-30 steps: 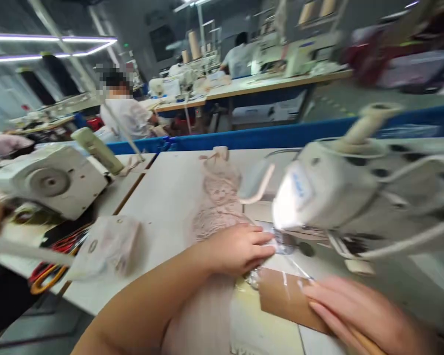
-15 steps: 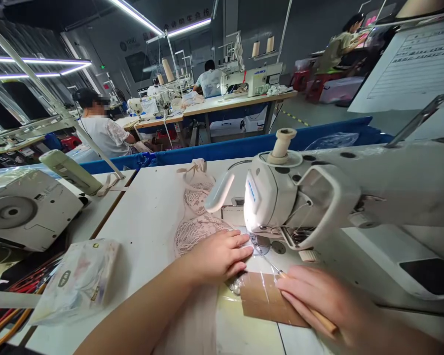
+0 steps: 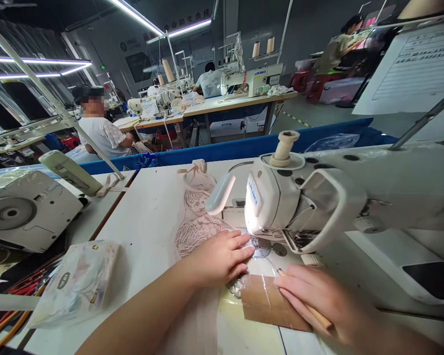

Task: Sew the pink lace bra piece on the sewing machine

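Lying flat, pale lace fabric (image 3: 198, 231) (openwork) under spread left-hand fingers (image 3: 240, 242).

The lace (image 3: 198, 231) is openwork cloth, pale pink and matt. The machine (image 3: 318, 197) has a smooth, glossy white shell with a bright metal plate (image 3: 270, 246) under its head. The card (image 3: 268, 305) is matt brown board under shiny clear film. The table (image 3: 148, 217) is smooth and matt white. The bag (image 3: 77, 281) is crinkled glossy plastic. The awl (image 3: 314, 315) has a wooden handle.
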Demonstrator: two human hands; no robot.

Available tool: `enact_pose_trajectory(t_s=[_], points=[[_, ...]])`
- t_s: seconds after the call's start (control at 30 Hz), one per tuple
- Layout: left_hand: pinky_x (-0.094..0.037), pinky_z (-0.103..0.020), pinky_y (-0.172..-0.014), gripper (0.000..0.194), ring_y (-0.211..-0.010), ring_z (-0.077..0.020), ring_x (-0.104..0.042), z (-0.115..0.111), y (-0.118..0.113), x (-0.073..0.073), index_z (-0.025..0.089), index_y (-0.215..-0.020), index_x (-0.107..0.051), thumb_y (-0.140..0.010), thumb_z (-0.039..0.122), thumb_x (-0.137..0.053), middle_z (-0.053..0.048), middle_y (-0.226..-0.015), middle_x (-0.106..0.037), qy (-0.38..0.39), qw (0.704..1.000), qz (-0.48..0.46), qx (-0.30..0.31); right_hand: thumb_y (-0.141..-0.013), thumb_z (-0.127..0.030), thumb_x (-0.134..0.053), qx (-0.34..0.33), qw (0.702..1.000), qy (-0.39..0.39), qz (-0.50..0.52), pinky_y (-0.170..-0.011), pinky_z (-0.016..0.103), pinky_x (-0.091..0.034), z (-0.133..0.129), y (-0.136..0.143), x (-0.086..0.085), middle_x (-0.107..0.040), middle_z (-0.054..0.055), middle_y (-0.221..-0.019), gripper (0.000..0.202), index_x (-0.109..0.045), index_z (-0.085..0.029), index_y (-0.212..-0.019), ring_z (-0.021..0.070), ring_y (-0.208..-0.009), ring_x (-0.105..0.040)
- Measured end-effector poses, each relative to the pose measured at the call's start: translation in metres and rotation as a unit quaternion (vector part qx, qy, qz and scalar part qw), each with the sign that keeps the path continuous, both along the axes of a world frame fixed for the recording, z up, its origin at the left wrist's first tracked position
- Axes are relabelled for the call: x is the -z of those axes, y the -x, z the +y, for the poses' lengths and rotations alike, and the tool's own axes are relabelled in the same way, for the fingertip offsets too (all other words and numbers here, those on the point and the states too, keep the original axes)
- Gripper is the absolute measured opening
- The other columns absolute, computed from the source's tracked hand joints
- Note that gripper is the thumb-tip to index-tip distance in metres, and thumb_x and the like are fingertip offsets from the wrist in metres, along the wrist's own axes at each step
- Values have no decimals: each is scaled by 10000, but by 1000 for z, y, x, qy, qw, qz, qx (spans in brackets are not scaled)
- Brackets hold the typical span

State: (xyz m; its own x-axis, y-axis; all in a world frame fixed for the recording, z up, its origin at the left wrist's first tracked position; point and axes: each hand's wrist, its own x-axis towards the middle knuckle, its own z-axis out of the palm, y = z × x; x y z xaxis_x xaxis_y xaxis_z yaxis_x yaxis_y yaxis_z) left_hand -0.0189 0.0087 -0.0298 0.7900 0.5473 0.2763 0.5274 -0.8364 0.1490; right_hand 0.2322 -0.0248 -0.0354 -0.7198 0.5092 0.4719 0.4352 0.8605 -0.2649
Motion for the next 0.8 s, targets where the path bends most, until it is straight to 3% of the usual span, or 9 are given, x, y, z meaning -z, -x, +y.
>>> enact_pose_trajectory(t_s=[0.8], points=[[-379,-414,-1023,399,-1207,-294,-451,-1,-2,-1,83,-1187,-573,-924,349,-435,-140,-1314,-493,-11,1000,18,-5,-905,-160,-430,-5,1000,-14,18,-585,224,-445,1,1,5,-566,42,-756,183,-590,-187,-990,131,-657,-546]])
